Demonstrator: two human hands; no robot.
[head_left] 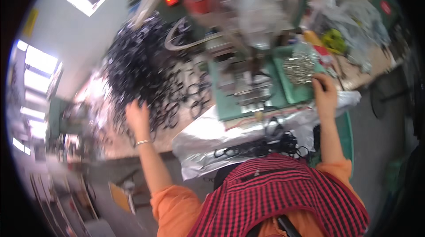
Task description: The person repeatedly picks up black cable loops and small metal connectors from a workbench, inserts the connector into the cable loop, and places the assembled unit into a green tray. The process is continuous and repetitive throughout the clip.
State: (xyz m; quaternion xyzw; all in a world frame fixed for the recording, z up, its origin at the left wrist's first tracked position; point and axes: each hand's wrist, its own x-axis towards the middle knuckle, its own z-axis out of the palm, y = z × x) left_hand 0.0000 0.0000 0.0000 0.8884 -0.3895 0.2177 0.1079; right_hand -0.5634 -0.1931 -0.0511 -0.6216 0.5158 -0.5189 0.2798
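My left hand [137,116] is at the near edge of a tall heap of black, shiny looped pieces [137,62]; its fingers are apart, and no piece shows clearly in them. Over at the right, my right hand [325,90] is at the near right corner of a green tray [290,94]. Its thumb and fingertips are drawn together beside a pile of small silvery metal parts [300,66]; anything pinched there is too small to make out. Between my hands stands a machine with a blurred metal fixture [250,88] on a green base [228,109].
Silvery sheeting [199,142] covers the table's front edge and my lap, with more black loops [283,144] on it. Clear plastic bags [354,15] and a yellow-green roll [334,41] lie at the back right. A pale curved tube [190,46] hangs left of the machine.
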